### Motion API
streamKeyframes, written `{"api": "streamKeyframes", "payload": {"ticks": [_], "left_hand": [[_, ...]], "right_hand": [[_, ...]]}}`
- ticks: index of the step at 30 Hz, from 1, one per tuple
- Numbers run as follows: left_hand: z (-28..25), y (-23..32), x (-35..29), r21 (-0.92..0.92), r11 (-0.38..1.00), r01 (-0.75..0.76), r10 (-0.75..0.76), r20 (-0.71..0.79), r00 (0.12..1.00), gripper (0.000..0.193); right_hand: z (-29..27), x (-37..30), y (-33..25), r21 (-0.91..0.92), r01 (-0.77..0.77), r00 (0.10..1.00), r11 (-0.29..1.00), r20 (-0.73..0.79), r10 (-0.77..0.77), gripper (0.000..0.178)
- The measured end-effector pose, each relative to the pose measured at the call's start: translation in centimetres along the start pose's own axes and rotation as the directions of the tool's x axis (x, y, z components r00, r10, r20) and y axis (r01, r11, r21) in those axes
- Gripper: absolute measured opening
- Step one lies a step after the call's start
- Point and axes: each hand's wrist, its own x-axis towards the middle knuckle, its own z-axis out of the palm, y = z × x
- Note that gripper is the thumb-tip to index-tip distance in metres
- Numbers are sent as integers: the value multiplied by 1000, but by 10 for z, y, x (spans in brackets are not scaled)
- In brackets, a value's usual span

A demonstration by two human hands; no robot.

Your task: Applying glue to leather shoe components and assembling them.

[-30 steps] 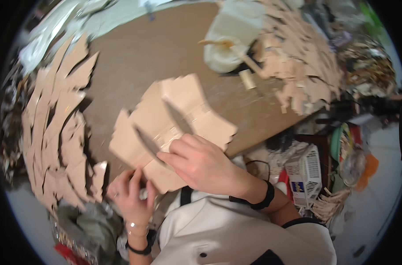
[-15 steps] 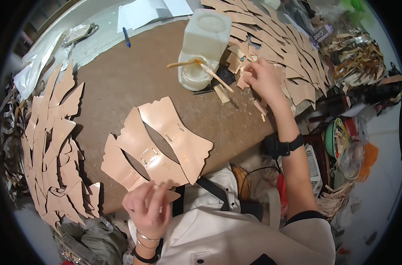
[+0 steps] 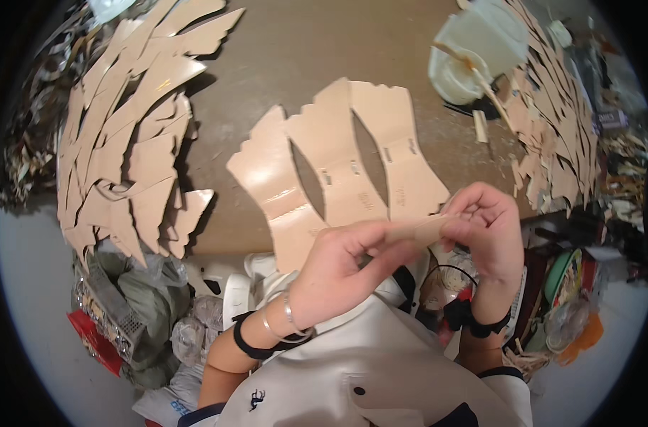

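Observation:
Close to my body, my left hand (image 3: pixel 356 260) and my right hand (image 3: pixel 486 231) meet over a small tan leather piece (image 3: pixel 429 229). Both hands pinch it, the right thumb pressing on its right end; the fingers partly cover it. Just beyond them, three waisted tan leather panels with scalloped ends lie in an overlapping fan: a left panel (image 3: pixel 274 174), a middle panel (image 3: pixel 342 153) and a right panel (image 3: pixel 392 128). Short slots or marks show at the waists of the middle and right panels.
A white glue pot (image 3: pixel 448 75) with a brush (image 3: pixel 491 96) across its mouth stands at the far right on the brown table (image 3: pixel 295 43). Cut leather pieces (image 3: pixel 117 135) are heaped at left, others (image 3: pixel 562 135) at right. Bags and a green bowl (image 3: pixel 557 274) sit below the table edge.
My right hand has come back from the small pieces by the glue pot to meet my left hand, which left the panels' near edge. Both now grip a small leather piece. The view has shifted.

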Motion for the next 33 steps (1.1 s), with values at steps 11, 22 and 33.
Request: {"api": "streamKeyframes", "payload": {"ticks": [11,22,33], "left_hand": [[-26,-13,-39,879,348,-324,521,106,847,18],[-33,-33,-1,967,195,-165,576,23,817,15],[-22,-37,7,998,-43,-36,568,54,822,15]], "right_hand": [[73,62,24,-295,149,988,944,0,-156,27],[86,71,33,-527,178,983,831,51,-179,19],[53,57,42,-742,503,787,444,181,-590,17]]}}
